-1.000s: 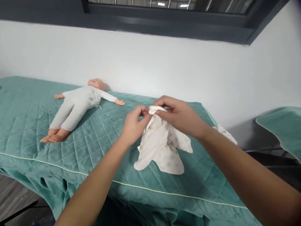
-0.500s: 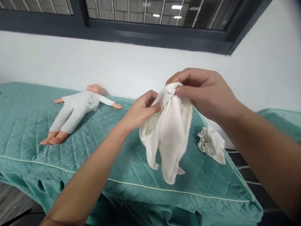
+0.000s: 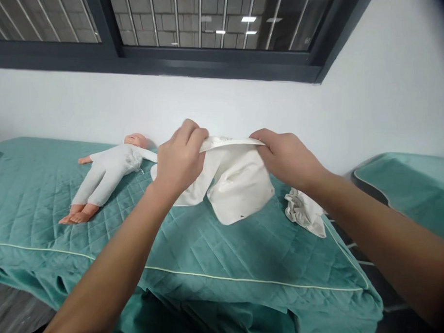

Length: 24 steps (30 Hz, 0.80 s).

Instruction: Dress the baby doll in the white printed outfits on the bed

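Note:
A small white cloth garment (image 3: 239, 191) hangs in the air over the bed, its top edge stretched between my two hands. Its lower part falls in two flaps, and a tiny dark dot shows near the hem of the right one. My left hand (image 3: 182, 158) is closed around the left end of that edge, hiding part of the cloth. At the other end, my right hand (image 3: 284, 154) pinches the edge between thumb and fingers. A baby doll (image 3: 109, 167) in a white outfit lies on its back to the left, one hand hidden behind my left hand.
A crumpled white cloth (image 3: 305, 213) lies near the right end of the green quilted bed (image 3: 241, 254). Behind the bed rise a white wall (image 3: 224, 106) and a dark window frame (image 3: 211, 69). Another green padded surface (image 3: 407, 178) stands at the right.
The garment was bunched and hanging between my hands; now its top edge is pulled out straight. My left hand has moved left and up, and my right hand slightly down.

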### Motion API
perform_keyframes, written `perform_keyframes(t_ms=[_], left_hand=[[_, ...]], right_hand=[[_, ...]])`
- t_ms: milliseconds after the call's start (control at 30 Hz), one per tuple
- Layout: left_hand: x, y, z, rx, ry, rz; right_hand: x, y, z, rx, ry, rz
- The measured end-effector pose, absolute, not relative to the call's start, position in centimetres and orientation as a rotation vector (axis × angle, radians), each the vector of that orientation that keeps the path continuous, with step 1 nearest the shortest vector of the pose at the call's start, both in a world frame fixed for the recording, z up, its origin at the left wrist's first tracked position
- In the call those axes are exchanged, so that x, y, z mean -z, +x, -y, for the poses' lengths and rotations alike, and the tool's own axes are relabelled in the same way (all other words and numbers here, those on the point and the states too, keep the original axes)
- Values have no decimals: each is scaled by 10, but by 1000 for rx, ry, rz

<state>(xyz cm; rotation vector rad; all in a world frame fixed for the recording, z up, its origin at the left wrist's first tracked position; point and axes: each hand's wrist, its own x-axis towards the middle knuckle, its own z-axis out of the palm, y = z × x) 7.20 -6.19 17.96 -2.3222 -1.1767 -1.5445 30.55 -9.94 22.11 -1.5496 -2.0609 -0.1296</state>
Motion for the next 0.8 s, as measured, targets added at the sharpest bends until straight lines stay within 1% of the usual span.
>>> perform_keyframes(t_ms=[133,233,300,433,500,600,667,733,800], left_hand=[[-172,57,56,1611,-2137,1260],[-167,48,50,1631,-2095,1373],[-163,41,46,1655,-2078,1476],[-157,22,44,1712,-2157,1742],[-157,11,45,1580,-2277,1897],[-156,-5,42,1105,-2515,2060],[-152,-13,33,795,-2627,2053],[-142,-17,21,655,-2632,2021],[-128,-13,8,639,-2567,2076]], right_hand=[[-217,312,102,264,-1564,2073],[-212,317,101,274,-1591,2036],[-206,325,99,225,-1608,1988],[-189,347,104,-11,-1630,1836],[-185,356,108,-114,-1655,1740],[-184,368,104,-246,-1782,1714],[-183,373,91,-317,-1916,1790],[-178,371,71,-304,-2011,1925],[-163,360,52,-189,-2032,2051]])
